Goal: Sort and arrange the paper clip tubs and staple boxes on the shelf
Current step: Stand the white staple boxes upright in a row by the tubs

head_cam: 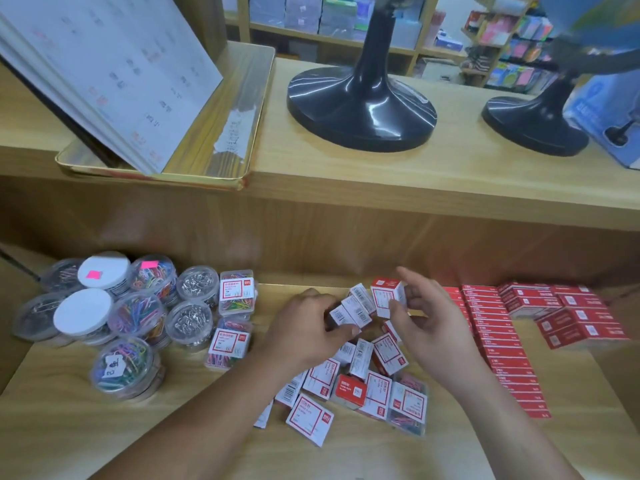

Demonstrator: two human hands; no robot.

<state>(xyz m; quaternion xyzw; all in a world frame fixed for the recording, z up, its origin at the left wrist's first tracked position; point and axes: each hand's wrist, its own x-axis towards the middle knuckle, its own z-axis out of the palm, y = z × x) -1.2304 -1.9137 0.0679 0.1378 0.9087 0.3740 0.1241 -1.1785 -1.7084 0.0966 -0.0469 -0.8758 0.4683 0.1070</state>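
Clip-filled tubs (pixel 136 315) at 9 o'clock; left hand (pixel 304 330) grips barcoded boxes (pixel 346 311); right hand (pixel 436 327) pinches red-topped box (pixel 384 292) at its 10 o'clock.

Left grip (pixel 311 327) clutches small boxes (pixel 349 311); right grip (pixel 429 320) pinches one red-topped box (pixel 384 297).

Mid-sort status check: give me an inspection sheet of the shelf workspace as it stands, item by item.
Surface: wooden lower shelf, largely covered with stock.
Job's things: round clip tubs clustered at left; labelled clear clip boxes beside them; loose small boxes heaped in the centre; red staple boxes in rows at right.
Clutter: nothing seen.
Grippers: left hand grips several barcoded boxes; right hand pinches one red-topped box.
Cables: nothing seen.
Surroundings: upper shelf carries a tray with an open book, a black stand and a second stand; stocked store shelves behind.
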